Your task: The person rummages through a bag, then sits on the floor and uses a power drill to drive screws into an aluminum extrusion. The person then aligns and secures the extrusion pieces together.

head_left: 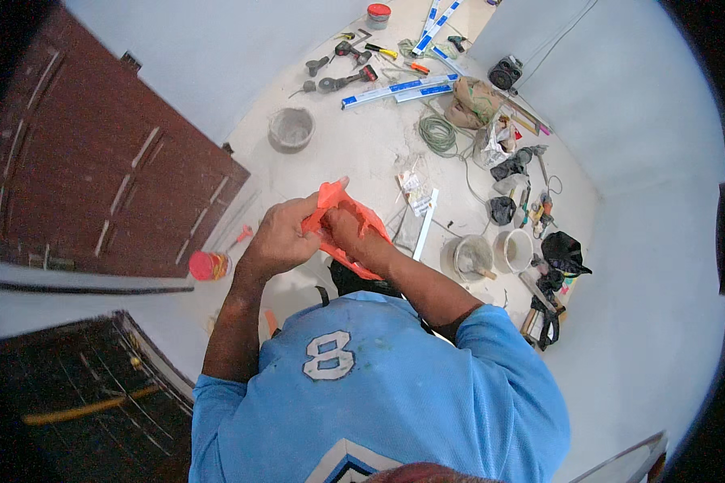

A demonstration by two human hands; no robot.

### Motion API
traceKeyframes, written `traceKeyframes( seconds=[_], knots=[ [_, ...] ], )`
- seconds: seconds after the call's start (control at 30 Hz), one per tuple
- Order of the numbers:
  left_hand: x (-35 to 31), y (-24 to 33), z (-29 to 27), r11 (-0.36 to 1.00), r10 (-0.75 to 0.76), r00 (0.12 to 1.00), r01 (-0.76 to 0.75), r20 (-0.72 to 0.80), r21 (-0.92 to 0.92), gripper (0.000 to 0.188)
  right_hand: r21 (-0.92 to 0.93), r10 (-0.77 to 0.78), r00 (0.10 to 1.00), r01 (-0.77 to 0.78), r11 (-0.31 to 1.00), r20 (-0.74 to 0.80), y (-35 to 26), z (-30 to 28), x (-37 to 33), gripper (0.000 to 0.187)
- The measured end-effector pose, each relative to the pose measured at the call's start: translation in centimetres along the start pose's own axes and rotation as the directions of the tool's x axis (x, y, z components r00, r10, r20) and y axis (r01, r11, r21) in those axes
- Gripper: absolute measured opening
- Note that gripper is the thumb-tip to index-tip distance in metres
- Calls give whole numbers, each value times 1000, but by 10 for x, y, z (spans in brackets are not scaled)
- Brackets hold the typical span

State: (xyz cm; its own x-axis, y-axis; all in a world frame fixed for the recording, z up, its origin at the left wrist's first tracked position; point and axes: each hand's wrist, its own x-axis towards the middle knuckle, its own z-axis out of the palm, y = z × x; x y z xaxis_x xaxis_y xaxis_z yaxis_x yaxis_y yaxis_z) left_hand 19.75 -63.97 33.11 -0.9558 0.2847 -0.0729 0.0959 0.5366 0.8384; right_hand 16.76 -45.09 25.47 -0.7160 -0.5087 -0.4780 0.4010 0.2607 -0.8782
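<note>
An orange-red plastic bag [329,196] is held up in front of my chest with its mouth open. My left hand [279,238] grips the rim on its left side, the thumb up along the edge. My right hand [350,231] reaches down inside, so the bag hides its fingers. What lies in the bag, if anything, does not show.
Ahead on the floor stands a grey bucket [291,129], with power tools [348,79] and blue-and-white strips [399,91] beyond. Rightward are a hose coil [437,134], a tub with a tool [472,256] and a white bucket [513,250]. A red-lidded container [209,266] stands left, near a brown door [97,153].
</note>
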Motion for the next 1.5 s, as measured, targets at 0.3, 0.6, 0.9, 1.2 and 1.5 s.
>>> traceKeyframes(
  seconds=[0.3, 0.6, 0.9, 1.2, 1.5],
  knots=[
    [219, -30, -114, 992, 130, 990, -129, 50, -12, 63, -873, -653, 749, 237, 426, -115, -98, -114, 147, 24],
    [425, -100, -207, 922, 335, 935, -351, 116, 166, 63, -354, -496, 721, 357, 865, -484, -172, -212, 285, 11],
    [616, -103, -267, 975, 214, 938, -220, 273, -10, 46, -668, -681, 548, 270, 693, -485, -245, -282, 422, 11],
    [781, -119, -209, 962, 274, 902, -254, 332, -104, 42, -402, -368, 583, 76, 912, -724, -260, -404, 496, 13],
    [953, -88, -134, 991, 127, 812, -130, 570, -35, 37, 359, -52, 788, 336, 871, -613, -238, -550, 520, 14]
  ],
)
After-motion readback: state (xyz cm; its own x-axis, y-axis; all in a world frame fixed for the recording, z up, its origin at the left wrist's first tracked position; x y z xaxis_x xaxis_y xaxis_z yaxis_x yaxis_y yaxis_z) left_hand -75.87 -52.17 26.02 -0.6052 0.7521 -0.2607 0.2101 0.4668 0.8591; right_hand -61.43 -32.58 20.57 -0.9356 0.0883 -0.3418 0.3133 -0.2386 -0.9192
